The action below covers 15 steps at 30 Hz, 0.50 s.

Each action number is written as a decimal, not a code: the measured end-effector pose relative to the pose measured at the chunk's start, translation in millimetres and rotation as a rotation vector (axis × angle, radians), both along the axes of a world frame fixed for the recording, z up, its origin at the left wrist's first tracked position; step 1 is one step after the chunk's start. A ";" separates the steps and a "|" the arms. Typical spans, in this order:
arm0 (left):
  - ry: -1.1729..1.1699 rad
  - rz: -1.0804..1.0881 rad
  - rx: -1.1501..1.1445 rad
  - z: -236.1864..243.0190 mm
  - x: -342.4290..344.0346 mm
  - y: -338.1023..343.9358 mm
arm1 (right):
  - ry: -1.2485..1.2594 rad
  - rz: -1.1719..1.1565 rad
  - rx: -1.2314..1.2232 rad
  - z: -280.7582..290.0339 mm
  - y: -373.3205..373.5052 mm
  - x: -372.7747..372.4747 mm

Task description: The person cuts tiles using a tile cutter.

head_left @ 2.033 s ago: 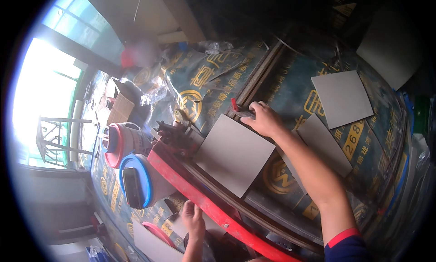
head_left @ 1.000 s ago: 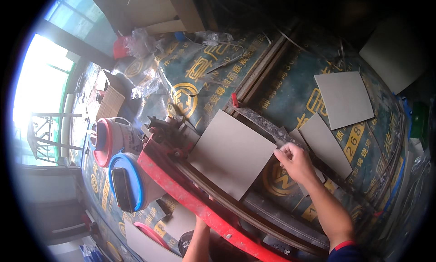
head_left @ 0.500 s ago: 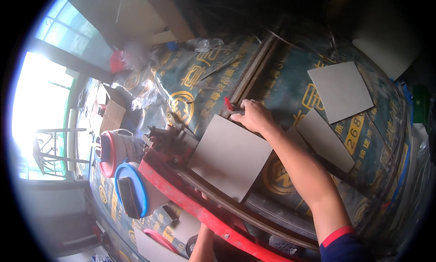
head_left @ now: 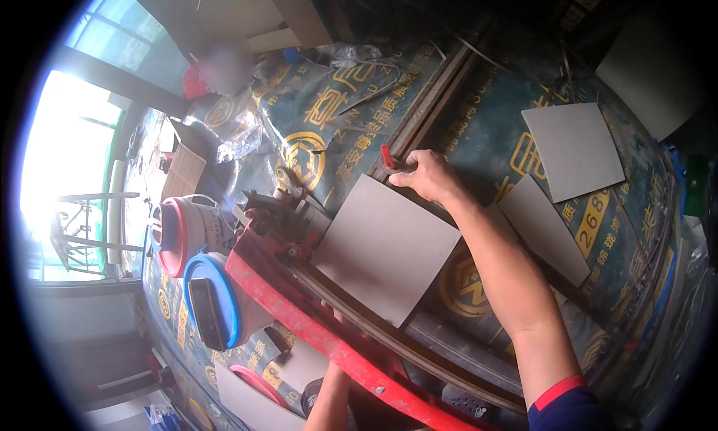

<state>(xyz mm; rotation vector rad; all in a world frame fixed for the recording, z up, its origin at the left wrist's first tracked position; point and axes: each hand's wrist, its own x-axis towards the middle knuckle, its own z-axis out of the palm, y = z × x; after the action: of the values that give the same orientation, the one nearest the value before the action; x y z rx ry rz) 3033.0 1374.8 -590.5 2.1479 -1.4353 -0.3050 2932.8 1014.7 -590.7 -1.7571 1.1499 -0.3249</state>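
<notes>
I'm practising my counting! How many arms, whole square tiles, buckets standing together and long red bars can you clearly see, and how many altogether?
Arms: 2 (left arm, right arm)
Whole square tiles: 2 (near tile, right-hand tile)
Buckets: 2 (blue-rimmed bucket, red-rimmed bucket)
Long red bar: 1
Total: 7

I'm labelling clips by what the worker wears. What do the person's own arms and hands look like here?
The right hand is ungloved, with no watch or bracelet visible at its wrist. The right forearm is bare, up to a dark navy sleeve edged with a red band. The left forearm is bare too; a red bar hides part of it.
</notes>
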 end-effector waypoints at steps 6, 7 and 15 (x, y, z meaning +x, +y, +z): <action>-0.041 0.022 -0.052 -5.1 1.5 -0.2 | -0.215 -0.122 -0.433 31.7 34.7 -22.7; -0.044 0.037 0.000 7.1 0.3 1.4 | -0.207 -0.100 -0.175 47.8 50.7 -37.9; 0.229 0.038 0.108 26.4 -16.1 -22.7 | -0.269 -0.207 0.905 -12.3 129.9 -112.0</action>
<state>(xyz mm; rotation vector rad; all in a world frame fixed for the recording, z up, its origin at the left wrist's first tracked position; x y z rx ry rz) 3016.9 1352.1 -564.1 2.1414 -1.2728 -0.6061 2820.8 1144.6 -603.0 -0.7819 1.0443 -0.1174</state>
